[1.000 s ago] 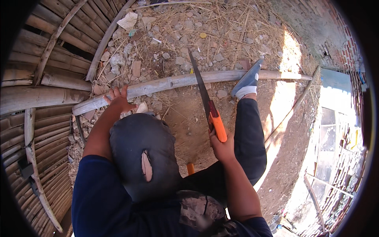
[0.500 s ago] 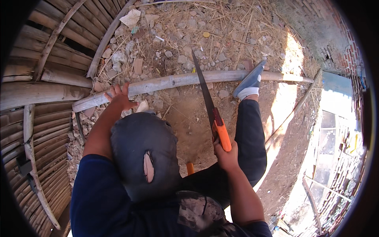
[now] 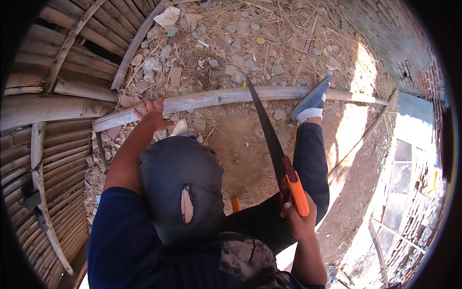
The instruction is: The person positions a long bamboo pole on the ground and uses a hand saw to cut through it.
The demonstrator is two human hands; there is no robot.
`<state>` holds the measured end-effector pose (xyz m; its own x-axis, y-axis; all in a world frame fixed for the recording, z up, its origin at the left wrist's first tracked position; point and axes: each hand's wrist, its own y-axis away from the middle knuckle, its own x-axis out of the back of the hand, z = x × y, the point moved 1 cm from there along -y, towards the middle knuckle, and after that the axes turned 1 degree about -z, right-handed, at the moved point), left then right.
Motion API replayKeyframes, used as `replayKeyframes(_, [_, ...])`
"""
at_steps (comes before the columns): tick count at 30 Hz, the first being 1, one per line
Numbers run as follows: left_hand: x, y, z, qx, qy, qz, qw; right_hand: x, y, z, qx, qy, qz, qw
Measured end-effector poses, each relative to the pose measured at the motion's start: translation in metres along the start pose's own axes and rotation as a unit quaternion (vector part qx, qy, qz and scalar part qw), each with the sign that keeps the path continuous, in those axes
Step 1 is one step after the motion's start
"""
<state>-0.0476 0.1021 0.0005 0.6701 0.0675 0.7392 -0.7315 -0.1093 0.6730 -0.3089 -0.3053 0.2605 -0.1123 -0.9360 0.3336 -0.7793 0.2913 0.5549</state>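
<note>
A long pale bamboo pole lies across the ground ahead of me. My left hand rests on it near its left end, fingers spread over the top and thumb stretched out. My right hand is wrapped round the orange handle of a handsaw. The dark blade points forward and left, its tip overlapping the pole in view; whether it touches the bamboo I cannot tell. My right foot, in a grey shoe, is set against the pole toward its right end. My bent left knee, in torn dark cloth, rises between my arms.
A bamboo slat wall stands at the left. Stones, rubble and dry straw cover the ground beyond the pole. An orange object shows partly beside my knee. A thin stick and a brick wall are at the right.
My right hand has drawn the saw back toward me and to the right. My left hand stays on the pole. The whole view has shifted slightly.
</note>
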Motion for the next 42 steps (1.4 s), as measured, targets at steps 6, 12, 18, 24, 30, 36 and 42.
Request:
replayKeyframes(6, [0.007,0.004,0.008,-0.007,-0.007,0.002,1.000,0.003,0.006,0.009,0.010,0.010,-0.002,1.000])
replayKeyframes(12, [0.005,0.001,0.004,0.009,-0.014,-0.011,1.000,-0.017,-0.014,0.011,-0.012,-0.069,0.004,0.998])
replayKeyframes(18, [0.010,0.006,0.008,0.005,-0.006,-0.018,1.000,-0.026,-0.057,0.029,-0.009,-0.100,-0.005,0.995])
replayKeyframes(24, [0.012,0.007,0.009,0.013,-0.009,-0.012,1.000,-0.010,0.001,0.036,0.007,-0.071,0.005,0.997])
replayKeyframes(30, [0.005,0.003,0.010,0.008,-0.010,-0.002,1.000,-0.037,-0.032,0.044,0.037,0.020,-0.007,0.999])
replayKeyframes(36, [0.011,0.005,0.005,0.007,-0.007,-0.010,1.000,-0.038,-0.055,0.047,-0.028,-0.079,-0.018,0.996])
replayKeyframes(42, [0.009,0.003,0.008,0.014,-0.003,-0.020,1.000,-0.008,0.020,0.028,-0.032,-0.051,0.018,0.998])
